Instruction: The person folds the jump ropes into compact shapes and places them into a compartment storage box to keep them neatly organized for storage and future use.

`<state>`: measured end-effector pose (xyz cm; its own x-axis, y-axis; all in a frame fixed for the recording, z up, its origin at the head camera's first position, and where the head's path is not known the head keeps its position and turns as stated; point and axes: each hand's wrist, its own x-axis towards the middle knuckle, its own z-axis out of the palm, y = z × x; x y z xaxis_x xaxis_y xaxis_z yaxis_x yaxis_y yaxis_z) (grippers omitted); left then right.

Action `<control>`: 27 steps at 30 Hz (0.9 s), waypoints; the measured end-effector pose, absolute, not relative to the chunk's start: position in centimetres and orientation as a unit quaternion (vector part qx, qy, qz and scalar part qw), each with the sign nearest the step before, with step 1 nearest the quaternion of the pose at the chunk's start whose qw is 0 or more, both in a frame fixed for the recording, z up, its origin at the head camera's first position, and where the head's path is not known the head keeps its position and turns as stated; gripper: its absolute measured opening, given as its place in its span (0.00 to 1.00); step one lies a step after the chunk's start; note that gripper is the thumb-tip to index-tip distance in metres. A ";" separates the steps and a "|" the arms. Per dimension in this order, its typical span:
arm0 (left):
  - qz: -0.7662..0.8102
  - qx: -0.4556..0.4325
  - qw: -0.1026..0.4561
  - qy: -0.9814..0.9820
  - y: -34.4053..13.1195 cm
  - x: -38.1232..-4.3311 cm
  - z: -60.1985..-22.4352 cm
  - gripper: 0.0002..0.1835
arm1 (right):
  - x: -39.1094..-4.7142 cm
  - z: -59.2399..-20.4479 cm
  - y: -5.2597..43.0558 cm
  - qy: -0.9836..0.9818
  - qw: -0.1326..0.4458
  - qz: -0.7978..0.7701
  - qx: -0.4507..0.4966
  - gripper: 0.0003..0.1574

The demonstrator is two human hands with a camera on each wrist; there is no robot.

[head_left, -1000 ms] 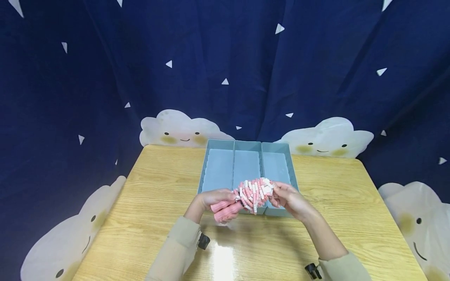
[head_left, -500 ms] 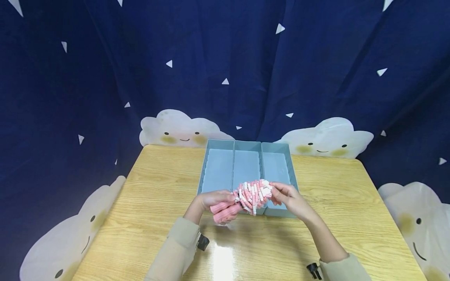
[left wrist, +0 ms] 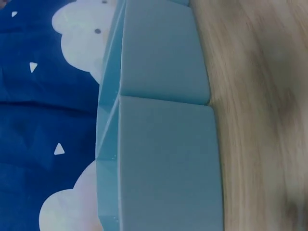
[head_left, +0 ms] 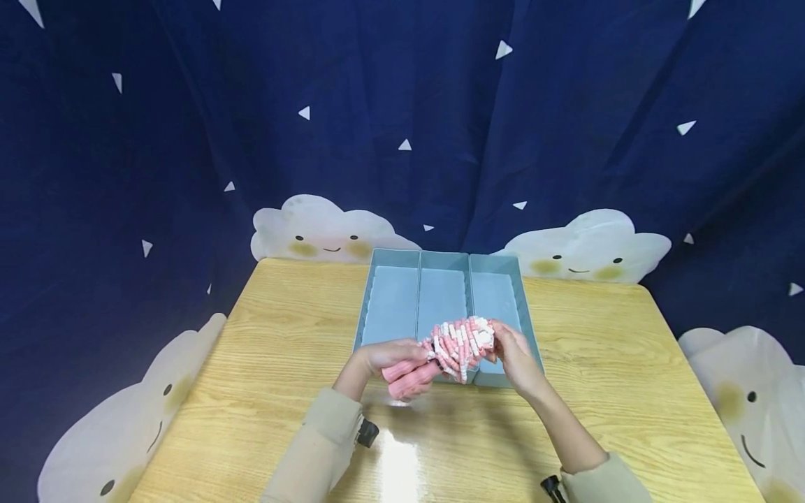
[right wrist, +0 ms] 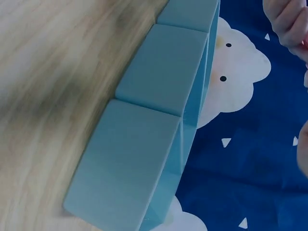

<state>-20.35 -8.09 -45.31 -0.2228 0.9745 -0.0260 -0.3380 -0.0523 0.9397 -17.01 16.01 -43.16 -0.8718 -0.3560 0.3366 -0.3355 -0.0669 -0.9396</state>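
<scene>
A bundled beaded jump rope (head_left: pixel 462 342), pink and white, hangs in the air over the front of the blue bins in the head view. Its two pink handles (head_left: pixel 411 381) stick out toward the lower left. My left hand (head_left: pixel 395 354) grips the bundle where the handles meet the beads. At the whiter right end, my right hand (head_left: pixel 517 358) holds the coiled beads, with its fingertips partly hidden behind them. Curled fingers (right wrist: pixel 288 21) show at the top right of the right wrist view. The left wrist view shows neither hand.
Three long blue bins (head_left: pixel 391 300) stand side by side on the wooden table (head_left: pixel 302 307), beneath the rope. Behind the table hangs a dark blue curtain (head_left: pixel 352 140) with clouds and white triangles. Black wrist devices (head_left: pixel 367 433) sit at both cuffs.
The jump rope has shifted slightly to the right. My right hand has turned more upright and slid its fingers farther around the rope's right end; my left hand keeps its grip.
</scene>
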 end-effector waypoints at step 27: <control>0.649 0.341 0.535 0.420 -8.5 -20.1 -45.2 0.20 | -16.9 -42.9 15.9 0.511 0.199 -0.809 -0.212 0.27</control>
<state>-20.13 -8.48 -45.15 -0.1944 0.9809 -0.0075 -0.4089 -0.0741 0.9096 -16.95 15.86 -42.90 -0.8305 -0.5392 0.1395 0.1049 -0.3976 -0.9116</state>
